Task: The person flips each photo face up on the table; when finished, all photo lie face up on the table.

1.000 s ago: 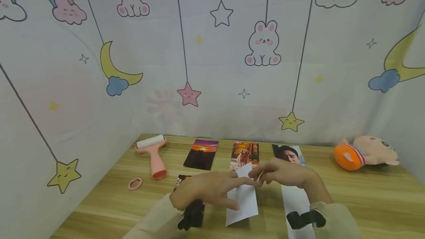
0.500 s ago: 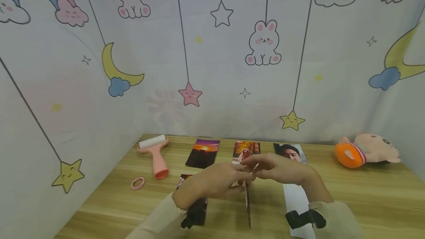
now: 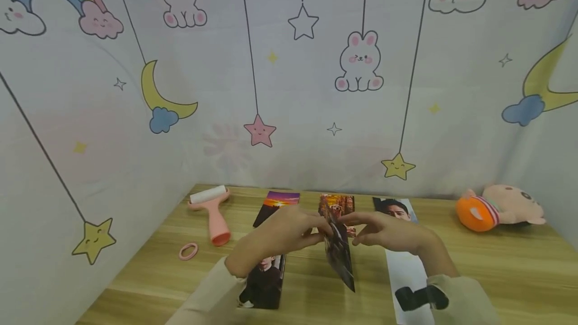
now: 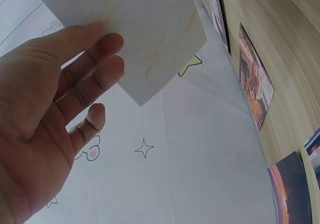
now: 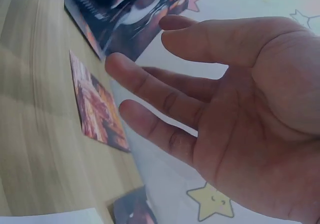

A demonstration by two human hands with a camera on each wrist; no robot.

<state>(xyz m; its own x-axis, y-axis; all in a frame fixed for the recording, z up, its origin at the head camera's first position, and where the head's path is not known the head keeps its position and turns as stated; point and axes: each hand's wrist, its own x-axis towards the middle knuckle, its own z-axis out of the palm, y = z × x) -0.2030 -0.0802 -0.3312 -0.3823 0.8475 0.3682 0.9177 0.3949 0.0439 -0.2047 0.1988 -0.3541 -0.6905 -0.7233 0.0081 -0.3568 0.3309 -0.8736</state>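
Note:
My left hand pinches a photo print by its edge, between thumb and fingertips. The print hangs tilted above the table, its dark printed side showing in the head view. Its white back, with faint yellow lettering, faces the left wrist camera. My right hand is just right of the print with fingers spread and relaxed; in the right wrist view its palm holds nothing, and whether a fingertip touches the print I cannot tell. Behind it lies a photo of a dog, partly covered.
On the table lie a sunset photo, a portrait photo, a white paper strip and a photo of a person in dark clothes. At left are a pink lint roller and pink ring; at right, a plush doll.
The print has turned from its white side, through edge-on, to its dark printed side in the head view. My right hand's fingers have moved apart from my left hand's.

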